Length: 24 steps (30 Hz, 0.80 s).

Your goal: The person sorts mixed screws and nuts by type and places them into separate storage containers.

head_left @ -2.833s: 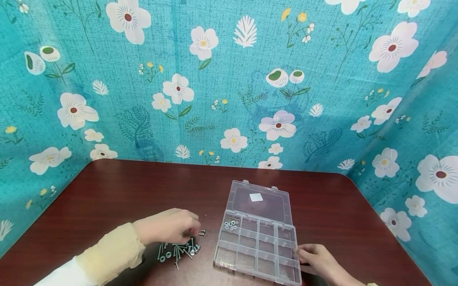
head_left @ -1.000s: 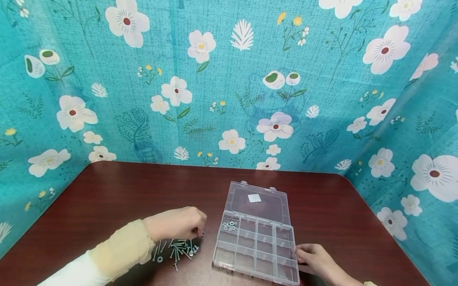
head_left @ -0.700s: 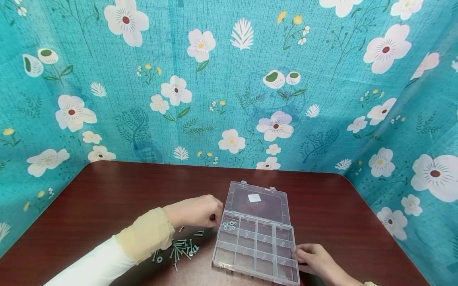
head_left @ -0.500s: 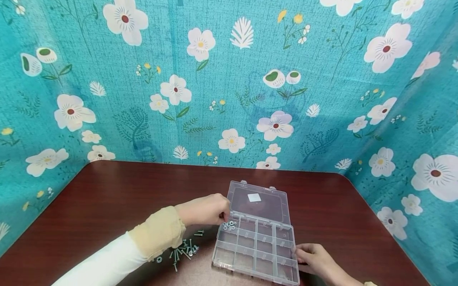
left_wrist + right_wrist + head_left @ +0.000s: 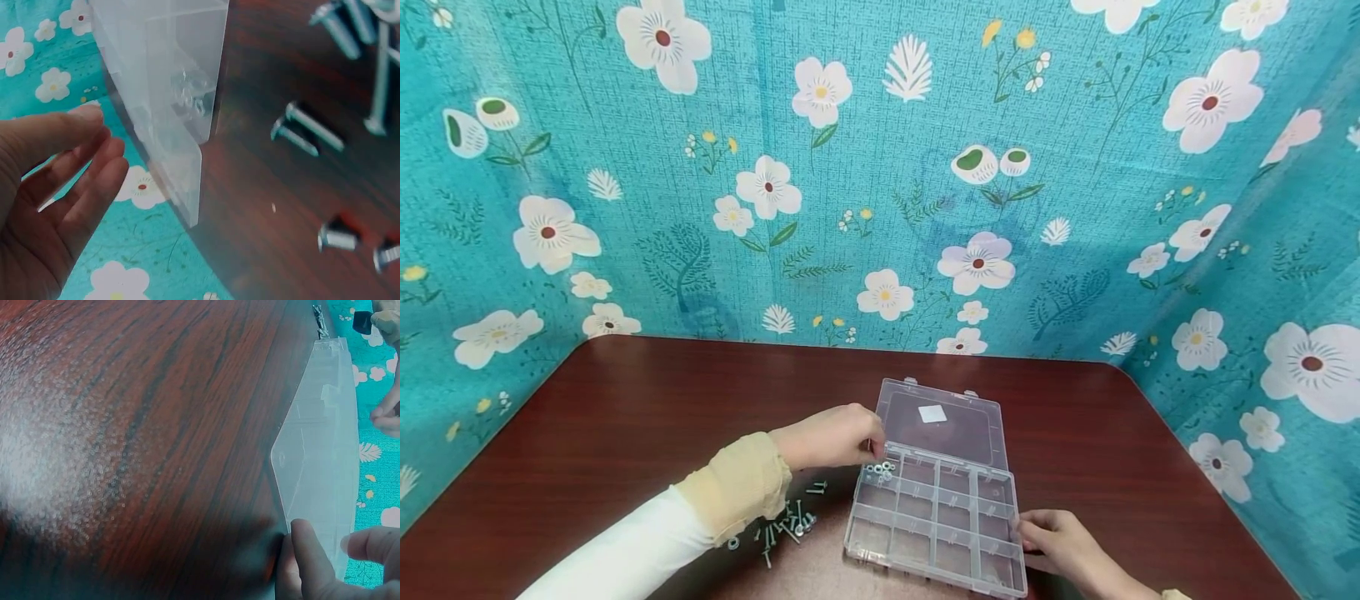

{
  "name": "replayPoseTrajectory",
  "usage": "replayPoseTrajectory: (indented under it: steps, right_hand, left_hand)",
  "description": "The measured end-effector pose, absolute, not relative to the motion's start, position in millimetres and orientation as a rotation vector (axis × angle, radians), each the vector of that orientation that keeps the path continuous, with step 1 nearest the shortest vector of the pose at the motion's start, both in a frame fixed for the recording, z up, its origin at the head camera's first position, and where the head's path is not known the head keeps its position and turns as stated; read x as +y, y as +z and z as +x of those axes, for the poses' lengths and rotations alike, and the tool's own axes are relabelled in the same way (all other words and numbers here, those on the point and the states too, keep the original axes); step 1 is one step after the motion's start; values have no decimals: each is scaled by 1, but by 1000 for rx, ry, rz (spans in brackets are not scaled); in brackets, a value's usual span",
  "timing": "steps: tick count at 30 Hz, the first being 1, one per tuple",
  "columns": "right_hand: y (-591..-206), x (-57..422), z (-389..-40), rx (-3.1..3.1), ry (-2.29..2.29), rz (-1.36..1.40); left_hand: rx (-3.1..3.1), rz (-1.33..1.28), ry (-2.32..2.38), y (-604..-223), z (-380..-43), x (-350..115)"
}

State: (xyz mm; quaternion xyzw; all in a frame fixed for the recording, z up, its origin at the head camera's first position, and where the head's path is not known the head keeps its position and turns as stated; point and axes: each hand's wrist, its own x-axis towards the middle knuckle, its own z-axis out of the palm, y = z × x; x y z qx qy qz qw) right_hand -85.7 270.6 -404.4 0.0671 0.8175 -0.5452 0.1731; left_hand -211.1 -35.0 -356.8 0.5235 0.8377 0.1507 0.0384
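A clear plastic compartment box lies on the table with its lid folded back. My left hand is over the box's far left compartment, where several metal nuts lie. In the left wrist view, the left hand's thumb and fingers are apart and loosely bent, with nothing visible between them. My right hand holds the box's right side, its thumb and fingers on either side of the wall in the right wrist view. Loose screws and bolts lie left of the box, partly behind the left sleeve.
Two screws lie apart from the heap, close to the box's left side. A ring-shaped nut or washer is near the left cuff. Flowered blue cloth hangs behind the dark wooden table.
My left hand has moved from the screws rightward to the box's far left compartment. The small metal piece at its fingertips a second ago no longer shows there. The right hand stays put.
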Motion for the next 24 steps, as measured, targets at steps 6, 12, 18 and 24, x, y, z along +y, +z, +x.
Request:
replayPoseTrajectory:
  steps: [6, 12, 18, 24]
  right_hand:
    - [-404, 272, -86, 2308, -1547, 173]
    - [-404, 272, -86, 2300, -1562, 142]
    - [-404, 273, -86, 2301, -1562, 142]
    - [-405, 272, -85, 2286, -1571, 143]
  left_hand:
    - [2567, 1643, 296, -347, -200, -51]
    - [2589, 1714, 157, -344, -187, -74]
    - [2601, 1737, 121, -346, -176, -97]
    - [2572, 1666, 181, -348, -162, -119]
